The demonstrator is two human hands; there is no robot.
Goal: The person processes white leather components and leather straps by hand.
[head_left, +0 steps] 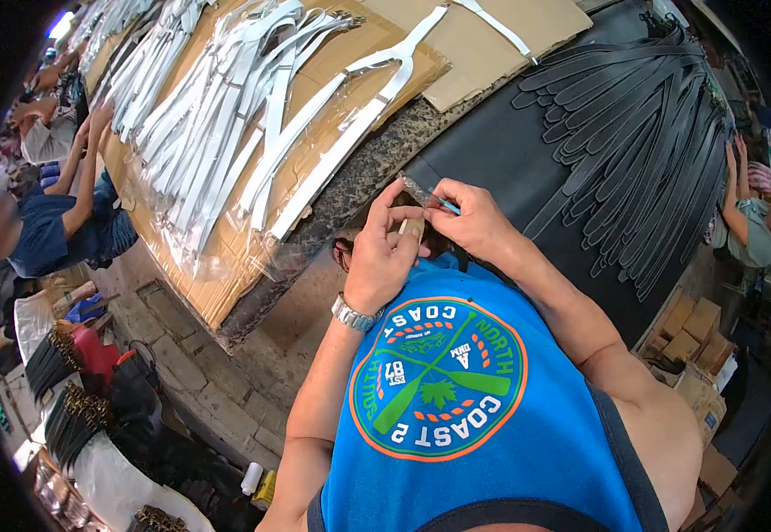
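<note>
Close in front of my chest my two hands come together at the table's near edge. My left hand [380, 253], with a metal watch on the wrist, has its fingers curled around a small tan piece [413, 228]. With thumb and forefinger my right hand [478, 219] pinches a thin item with a blue end [448, 206]. A small greyish, shiny piece [417, 190] spans the gap between the fingertips of both hands; I cannot tell what it is.
White elastic suspenders [315, 182] lie in heaps on cardboard [226, 306] at the left. Black straps [634, 133] fan out over a dark sheet [483, 146] at the right. Persons stand at both sides. Bundled black straps [80, 412] lie lower left, cardboard boxes [696, 328] lower right.
</note>
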